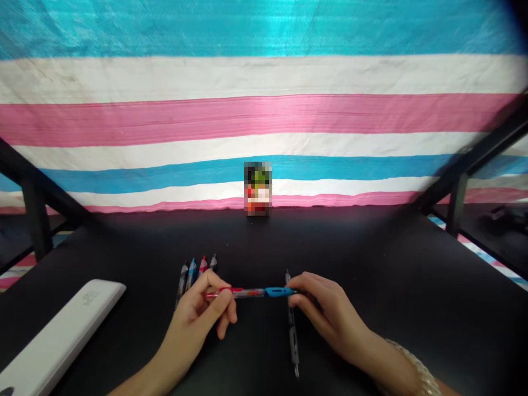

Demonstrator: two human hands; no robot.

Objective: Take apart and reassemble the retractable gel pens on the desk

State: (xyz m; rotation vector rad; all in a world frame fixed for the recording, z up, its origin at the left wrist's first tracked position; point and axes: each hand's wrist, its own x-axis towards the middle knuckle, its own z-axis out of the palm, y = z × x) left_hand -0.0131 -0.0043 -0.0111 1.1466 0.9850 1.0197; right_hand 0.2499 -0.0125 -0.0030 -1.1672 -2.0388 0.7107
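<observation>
Both my hands hold one pen (pixel 251 292) level above the black table (pixel 371 264). My left hand (pixel 204 311) pinches its red end, and my right hand (pixel 325 311) pinches the blue grip end. The middle of the barrel is clear. Another pen (pixel 292 324) lies on the table under my right hand, pointing away from me. Several more pens (pixel 193 272) lie side by side just beyond my left hand, with red and blue tips showing.
A long white case (pixel 61 335) lies at the front left of the table. A small blurred box (pixel 258 188) stands at the far edge against a striped blue, white and pink sheet (pixel 264 110). Black frame bars (pixel 37 192) slope at both sides.
</observation>
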